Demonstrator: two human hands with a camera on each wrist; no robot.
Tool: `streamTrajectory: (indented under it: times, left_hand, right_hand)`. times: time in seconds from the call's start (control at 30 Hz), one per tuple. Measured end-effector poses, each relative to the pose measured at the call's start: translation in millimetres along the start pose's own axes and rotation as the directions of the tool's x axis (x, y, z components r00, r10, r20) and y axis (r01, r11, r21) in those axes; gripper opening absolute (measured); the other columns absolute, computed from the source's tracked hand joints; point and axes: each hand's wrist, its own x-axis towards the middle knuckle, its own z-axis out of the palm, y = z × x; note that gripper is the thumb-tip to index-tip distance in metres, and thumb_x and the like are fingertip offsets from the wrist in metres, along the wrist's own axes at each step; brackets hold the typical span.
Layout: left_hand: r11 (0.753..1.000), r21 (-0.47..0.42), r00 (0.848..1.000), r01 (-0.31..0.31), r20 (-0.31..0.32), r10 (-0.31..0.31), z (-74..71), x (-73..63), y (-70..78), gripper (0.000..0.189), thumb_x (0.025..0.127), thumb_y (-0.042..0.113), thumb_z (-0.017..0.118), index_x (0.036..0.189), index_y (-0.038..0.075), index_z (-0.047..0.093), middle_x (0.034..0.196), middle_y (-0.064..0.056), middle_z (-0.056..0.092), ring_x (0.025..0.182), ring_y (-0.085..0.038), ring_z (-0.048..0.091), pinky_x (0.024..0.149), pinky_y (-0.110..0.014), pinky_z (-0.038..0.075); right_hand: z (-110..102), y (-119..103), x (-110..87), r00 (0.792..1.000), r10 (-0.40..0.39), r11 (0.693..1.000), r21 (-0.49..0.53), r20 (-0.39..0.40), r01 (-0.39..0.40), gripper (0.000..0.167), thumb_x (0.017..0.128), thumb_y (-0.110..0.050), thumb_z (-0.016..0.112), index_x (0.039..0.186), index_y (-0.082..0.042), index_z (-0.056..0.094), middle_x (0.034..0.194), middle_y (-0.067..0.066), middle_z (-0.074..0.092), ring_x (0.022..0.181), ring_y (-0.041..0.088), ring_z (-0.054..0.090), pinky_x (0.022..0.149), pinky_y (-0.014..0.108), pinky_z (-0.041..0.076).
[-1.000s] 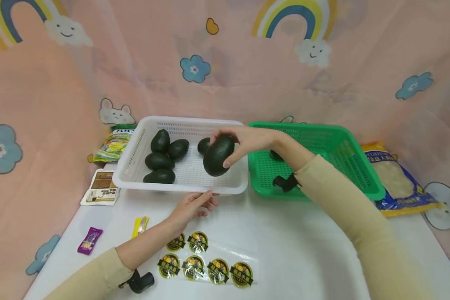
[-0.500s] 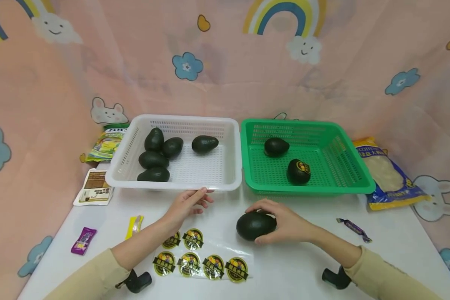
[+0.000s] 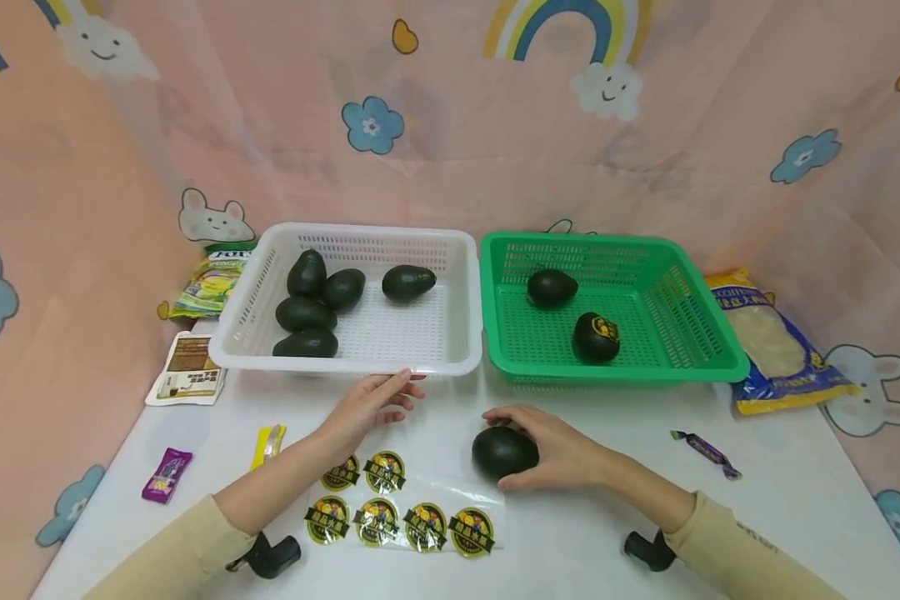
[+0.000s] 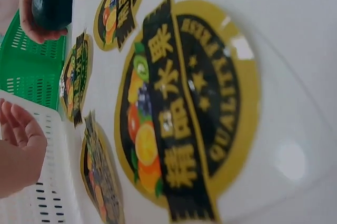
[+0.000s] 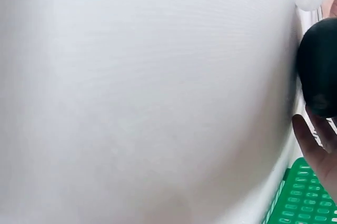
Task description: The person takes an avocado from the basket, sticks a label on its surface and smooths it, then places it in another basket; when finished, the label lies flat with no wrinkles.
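Note:
A dark green avocado (image 3: pixel 504 454) is at the table's middle; my right hand (image 3: pixel 551 450) holds it between thumb and curled fingers, also at the edge of the right wrist view. My left hand (image 3: pixel 371 408) has relaxed fingers, its thumb tip at the front rim of the white basket (image 3: pixel 435 367); whether it touches the rim I cannot tell. Below it lies a clear sheet of round black-and-gold fruit stickers (image 3: pixel 423 527), large in the left wrist view. Several avocados (image 3: pixel 307 315) lie in the white basket. The green basket (image 3: pixel 645 372) holds two, one bearing a sticker (image 3: pixel 606 328).
Snack bags stand at both sides: a green-yellow one (image 3: pixel 213 283) left and a blue-yellow one (image 3: pixel 780 350) right. A brown-white packet (image 3: pixel 187 371), a purple wrapper (image 3: pixel 167 475), a yellow packet (image 3: pixel 267 444) and a twisted candy (image 3: pixel 705 454) lie on the table. A patterned pink cloth hangs behind.
My right hand has carried the avocado out of the white basket toward me, down to the table beside the sticker sheet. My left hand has stayed near the basket rim.

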Motion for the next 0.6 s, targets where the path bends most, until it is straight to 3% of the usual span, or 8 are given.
streamTrajectory:
  times: [0.07,0.13,0.2,0.3,0.37,0.4,0.47,0.6]
  left_hand:
    - [0.992,0.120,0.997,-0.041,0.068,0.033,-4.5,-4.8,-1.9,0.048,0.098,0.040,0.057,0.130,0.004,0.060,0.115,-0.008,0.066,0.105,-0.025,0.059,0.091,-0.039,0.049]
    - [0.936,0.323,0.981,-0.141,0.172,0.089,-11.5,-12.5,-4.4,0.046,0.095,0.040,0.063,0.128,0.008,0.062,0.119,-0.007,0.064,0.109,-0.027,0.058,0.092,-0.041,0.049]
    - [0.792,0.550,0.953,-0.264,0.273,0.128,-20.2,-23.1,-8.1,0.049,0.089,0.045,0.069,0.125,0.013,0.063,0.122,-0.002,0.062,0.112,-0.023,0.055,0.094,-0.040,0.047]
    - [0.519,0.758,0.914,-0.396,0.378,0.146,-33.6,-38.5,-14.1,0.054,0.077,0.050,0.079,0.116,0.016,0.064,0.120,0.004,0.055,0.113,-0.018,0.047,0.094,-0.039,0.045]
    - [0.413,0.803,0.901,-0.430,0.410,0.141,-40.8,-45.3,-18.4,0.051,0.074,0.048,0.082,0.109,0.018,0.062,0.119,0.007,0.050,0.113,-0.015,0.042,0.093,-0.037,0.044]
    - [0.398,0.808,0.899,-0.434,0.416,0.137,-43.3,-47.3,-19.8,0.047,0.073,0.045,0.083,0.105,0.019,0.060,0.117,0.008,0.049,0.110,-0.014,0.041,0.091,-0.035,0.044]
    - [0.427,0.788,0.894,-0.443,0.425,0.143,-46.1,-48.2,-21.7,0.039,0.075,0.038,0.084,0.100,0.021,0.059,0.109,0.011,0.051,0.103,-0.011,0.044,0.087,-0.031,0.044]
    - [0.588,0.680,0.882,-0.438,0.453,0.133,-43.4,-45.2,-16.4,0.025,0.080,0.034,0.081,0.094,0.024,0.063,0.091,0.017,0.057,0.085,-0.004,0.052,0.077,-0.025,0.048]
  right_hand:
    - [-1.0,-0.5,1.0,1.000,-0.007,1.000,-0.013,0.003,0.007,0.081,0.071,-0.045,0.086,0.139,-0.019,0.049,0.132,-0.006,0.056,0.117,0.009,0.050,0.099,0.038,0.043]
    - [-1.5,-0.8,1.2,1.000,-0.015,1.000,-0.023,0.005,0.015,0.082,0.071,-0.047,0.085,0.139,-0.019,0.049,0.132,-0.006,0.056,0.119,0.010,0.050,0.099,0.039,0.043]
    - [-1.7,-1.5,0.6,1.000,-0.016,0.999,-0.037,0.001,0.016,0.082,0.072,-0.052,0.083,0.139,-0.020,0.048,0.133,-0.008,0.054,0.122,0.010,0.048,0.101,0.041,0.041]
    - [-2.3,-4.0,-1.6,1.000,-0.012,0.999,-0.047,-0.021,0.011,0.081,0.073,-0.057,0.079,0.138,-0.020,0.050,0.135,-0.012,0.052,0.127,0.011,0.045,0.104,0.045,0.039]
    - [-2.9,-7.3,-2.6,0.998,-0.028,0.998,-0.066,-0.054,0.024,0.076,0.075,-0.058,0.077,0.137,-0.021,0.052,0.135,-0.016,0.050,0.129,0.011,0.043,0.104,0.046,0.038]
    - [-3.2,-9.3,-2.4,0.996,-0.053,0.996,-0.074,-0.077,0.047,0.072,0.077,-0.056,0.077,0.136,-0.021,0.053,0.134,-0.017,0.051,0.128,0.011,0.044,0.104,0.045,0.038]
    - [-3.1,-15.2,-0.3,0.983,-0.131,0.989,-0.087,-0.130,0.121,0.060,0.081,-0.050,0.076,0.131,-0.023,0.057,0.130,-0.016,0.054,0.125,0.010,0.046,0.102,0.043,0.040]
    - [2.8,-35.5,10.6,0.911,-0.349,0.937,-0.115,-0.222,0.331,0.032,0.085,-0.031,0.077,0.114,-0.024,0.066,0.113,-0.013,0.063,0.109,0.010,0.054,0.091,0.033,0.046]
